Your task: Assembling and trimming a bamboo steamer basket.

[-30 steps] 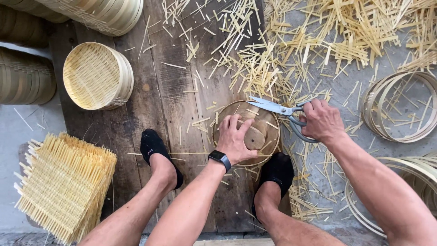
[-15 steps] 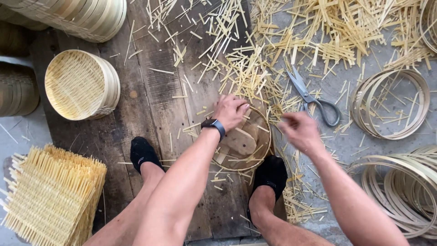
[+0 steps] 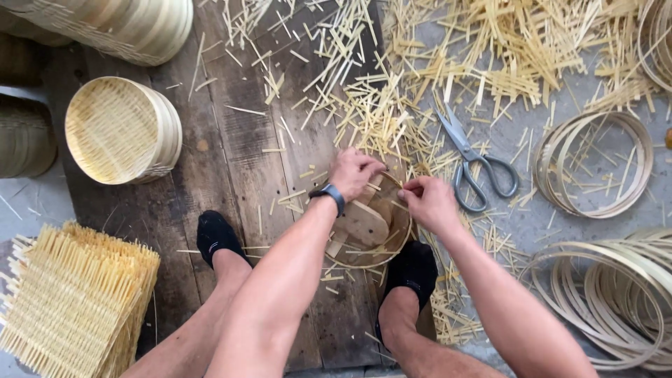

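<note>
Looking down from our own head, we see our two bare hands meeting over a small round bamboo tray (image 3: 364,231) that lies on a dark wooden board (image 3: 231,154) between our black-socked feet. Our left hand (image 3: 355,173), a dark watch at its wrist, curls closed over the tray's far rim, while our right hand (image 3: 428,201) pinches a thin bamboo strip (image 3: 392,180) between thumb and fingertips at the same edge. A pair of grey scissors (image 3: 476,164) lies just to the right of the hands, apart from them, blades pointing away. Cut bamboo slivers (image 3: 490,56) litter the ground beyond. Finished round trays (image 3: 122,129) lean in a stack to the left, woven mats (image 3: 70,301) are piled at lower left, and loose bamboo hoops (image 3: 595,164) lie on the right. We judge that the thin strip could snap or slip out if bent too sharply, and its sharp ends could splinter into bare fingers.
</note>
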